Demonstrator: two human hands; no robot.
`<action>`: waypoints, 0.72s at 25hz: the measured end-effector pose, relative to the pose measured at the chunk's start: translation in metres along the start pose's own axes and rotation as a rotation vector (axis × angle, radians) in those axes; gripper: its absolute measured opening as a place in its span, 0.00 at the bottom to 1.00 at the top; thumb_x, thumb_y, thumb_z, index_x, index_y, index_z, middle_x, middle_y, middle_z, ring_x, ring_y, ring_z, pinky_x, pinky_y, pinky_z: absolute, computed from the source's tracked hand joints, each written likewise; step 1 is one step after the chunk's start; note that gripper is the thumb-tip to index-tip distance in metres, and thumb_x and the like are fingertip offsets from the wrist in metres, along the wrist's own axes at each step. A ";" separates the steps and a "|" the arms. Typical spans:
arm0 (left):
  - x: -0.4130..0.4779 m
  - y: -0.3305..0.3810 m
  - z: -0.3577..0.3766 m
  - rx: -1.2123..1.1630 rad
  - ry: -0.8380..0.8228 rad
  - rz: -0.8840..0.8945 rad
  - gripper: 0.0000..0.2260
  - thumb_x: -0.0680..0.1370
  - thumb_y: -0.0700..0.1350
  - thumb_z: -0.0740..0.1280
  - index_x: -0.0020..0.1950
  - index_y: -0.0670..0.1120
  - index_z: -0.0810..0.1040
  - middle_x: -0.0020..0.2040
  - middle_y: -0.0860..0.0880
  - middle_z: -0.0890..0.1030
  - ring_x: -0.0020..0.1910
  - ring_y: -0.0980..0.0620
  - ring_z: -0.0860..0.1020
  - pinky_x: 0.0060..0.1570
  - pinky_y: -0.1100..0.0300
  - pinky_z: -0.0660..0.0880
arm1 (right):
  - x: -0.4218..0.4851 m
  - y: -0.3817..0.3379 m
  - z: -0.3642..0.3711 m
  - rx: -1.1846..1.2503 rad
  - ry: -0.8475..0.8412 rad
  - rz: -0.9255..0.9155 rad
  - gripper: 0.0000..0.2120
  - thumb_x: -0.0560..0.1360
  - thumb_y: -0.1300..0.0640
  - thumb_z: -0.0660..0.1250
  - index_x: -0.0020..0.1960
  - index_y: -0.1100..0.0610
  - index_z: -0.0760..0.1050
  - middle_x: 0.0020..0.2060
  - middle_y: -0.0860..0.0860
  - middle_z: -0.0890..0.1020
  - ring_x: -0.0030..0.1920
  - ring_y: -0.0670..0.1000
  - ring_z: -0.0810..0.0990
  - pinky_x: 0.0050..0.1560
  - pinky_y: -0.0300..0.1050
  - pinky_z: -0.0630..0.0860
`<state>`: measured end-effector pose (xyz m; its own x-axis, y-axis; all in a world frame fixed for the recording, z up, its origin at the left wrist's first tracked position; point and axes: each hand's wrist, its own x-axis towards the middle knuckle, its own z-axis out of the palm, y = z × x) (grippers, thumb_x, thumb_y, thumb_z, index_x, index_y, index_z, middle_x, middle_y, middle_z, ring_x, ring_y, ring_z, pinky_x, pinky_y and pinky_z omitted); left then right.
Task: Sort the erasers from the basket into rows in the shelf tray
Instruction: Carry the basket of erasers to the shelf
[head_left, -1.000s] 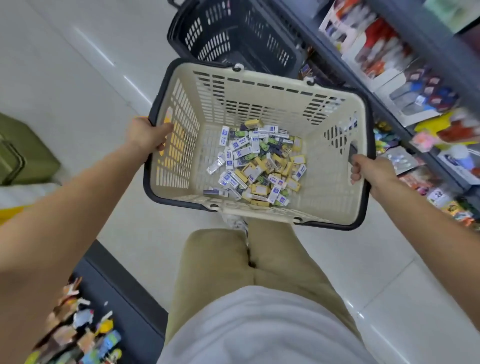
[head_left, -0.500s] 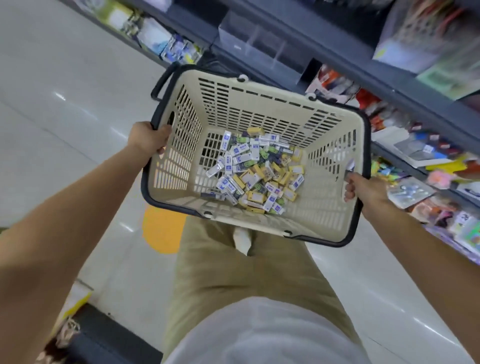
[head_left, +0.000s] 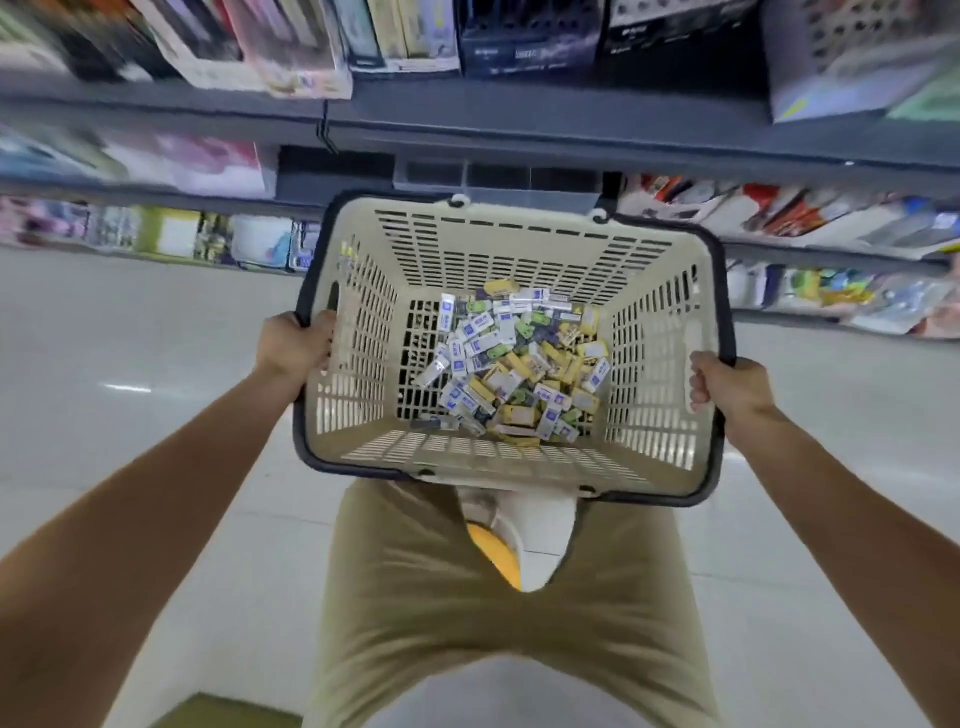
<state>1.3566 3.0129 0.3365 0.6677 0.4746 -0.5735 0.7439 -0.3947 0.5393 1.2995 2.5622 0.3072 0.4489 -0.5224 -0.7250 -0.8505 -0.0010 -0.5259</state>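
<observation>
A beige plastic basket (head_left: 519, 249) with a dark rim hangs in front of me at waist height. Several small erasers (head_left: 511, 364) in white, blue, yellow and green wrappers lie heaped on its bottom. My left hand (head_left: 293, 345) grips the basket's left rim. My right hand (head_left: 727, 389) grips the right rim, fingers curled round the edge. Just beyond the basket, on the grey shelf, sits a clear divided tray (head_left: 498, 182) with dark compartments.
Grey store shelves (head_left: 519, 124) run across the top, packed with blurred boxed and bagged goods. A pale tiled floor (head_left: 130, 364) spreads left and right. My khaki trousers and a white-and-yellow shoe (head_left: 519, 540) fill the foreground below the basket.
The view has swung from the aisle floor round to face the shelves. The basket came along in both hands and now sits squarely below the shelf tray.
</observation>
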 end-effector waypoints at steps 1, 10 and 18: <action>0.014 0.000 0.002 0.014 -0.033 0.004 0.11 0.71 0.48 0.67 0.33 0.42 0.73 0.17 0.53 0.70 0.20 0.53 0.69 0.30 0.59 0.68 | 0.001 0.003 0.009 0.013 0.021 0.017 0.09 0.73 0.59 0.65 0.34 0.58 0.72 0.25 0.53 0.72 0.16 0.45 0.66 0.25 0.42 0.68; 0.110 -0.061 0.072 0.132 -0.182 0.080 0.16 0.79 0.44 0.63 0.31 0.42 0.71 0.17 0.55 0.73 0.17 0.61 0.71 0.26 0.71 0.69 | 0.068 0.063 0.076 -0.008 0.108 0.029 0.13 0.73 0.56 0.68 0.32 0.58 0.71 0.22 0.52 0.75 0.16 0.43 0.69 0.20 0.35 0.69; 0.157 -0.125 0.118 0.055 -0.191 0.048 0.15 0.79 0.43 0.64 0.32 0.42 0.73 0.20 0.54 0.76 0.21 0.60 0.73 0.44 0.53 0.74 | 0.124 0.104 0.119 -0.055 0.118 0.004 0.12 0.73 0.56 0.68 0.34 0.59 0.73 0.17 0.46 0.75 0.16 0.42 0.70 0.17 0.34 0.69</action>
<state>1.3717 3.0439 0.1064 0.6918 0.2987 -0.6574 0.7083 -0.4579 0.5373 1.2994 2.5989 0.1093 0.4127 -0.6192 -0.6680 -0.8674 -0.0433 -0.4957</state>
